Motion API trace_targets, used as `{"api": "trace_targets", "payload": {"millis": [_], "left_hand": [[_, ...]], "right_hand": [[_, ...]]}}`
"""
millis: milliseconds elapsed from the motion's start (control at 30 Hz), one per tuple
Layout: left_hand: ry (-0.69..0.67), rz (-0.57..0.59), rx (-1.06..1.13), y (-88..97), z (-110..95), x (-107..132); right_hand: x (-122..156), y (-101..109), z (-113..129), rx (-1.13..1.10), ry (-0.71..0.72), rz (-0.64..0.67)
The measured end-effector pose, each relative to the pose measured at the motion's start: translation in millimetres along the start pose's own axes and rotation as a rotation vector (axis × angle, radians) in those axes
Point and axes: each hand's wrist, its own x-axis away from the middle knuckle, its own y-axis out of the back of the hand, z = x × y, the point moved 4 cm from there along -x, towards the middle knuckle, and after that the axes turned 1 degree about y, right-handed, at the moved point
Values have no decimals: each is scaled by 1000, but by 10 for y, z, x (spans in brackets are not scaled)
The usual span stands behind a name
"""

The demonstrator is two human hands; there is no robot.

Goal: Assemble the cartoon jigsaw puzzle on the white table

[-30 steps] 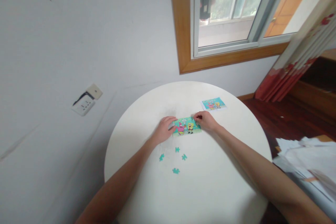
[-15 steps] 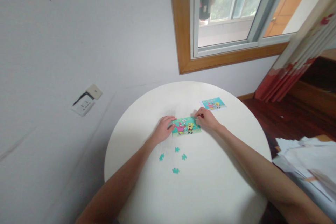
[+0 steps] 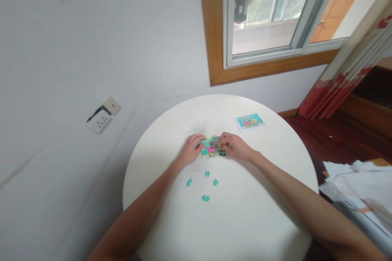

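A small cartoon jigsaw puzzle [image 3: 211, 148] lies flat near the middle of a round white table [image 3: 245, 212]. My left hand [image 3: 191, 149] rests at its left edge, fingertips curled onto the puzzle. My right hand [image 3: 235, 147] lies over the puzzle's right half, fingers bent and pressing down on it, hiding that part. Several loose teal puzzle pieces [image 3: 206, 198] lie scattered just in front of the puzzle, apart from both hands.
A small picture card [image 3: 250, 121] with the same cartoon lies at the table's far right. A wall socket [image 3: 99, 121] sits on the wall at left. A window, a red-and-white curtain [image 3: 346, 73] and a pile of papers [image 3: 358, 183] are at right.
My right hand has slid left from the puzzle's right edge onto its right half, covering it. The left hand stays at the left edge.
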Motion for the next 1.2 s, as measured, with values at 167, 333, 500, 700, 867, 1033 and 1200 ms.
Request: {"api": "trace_targets", "payload": {"millis": [167, 333, 500, 700, 867, 1033, 1200], "left_hand": [[1, -14, 4, 7, 3, 3], [9, -6, -3, 5, 8, 0], [11, -6, 12, -4, 31, -2], [19, -5, 17, -3, 26, -5], [18, 2, 15, 6, 20, -5], [0, 6, 14, 0, 49, -4], [-16, 3, 4, -14, 70, -8]], "right_hand": [[77, -335, 473, -28, 286, 315], [154, -472, 582, -17, 268, 510], [210, -552, 542, 96, 160, 609], [243, -575, 583, 133, 155, 620], [255, -593, 621, 24, 199, 680], [221, -602, 583, -202, 168, 688], [71, -270, 233, -348, 31, 402]]}}
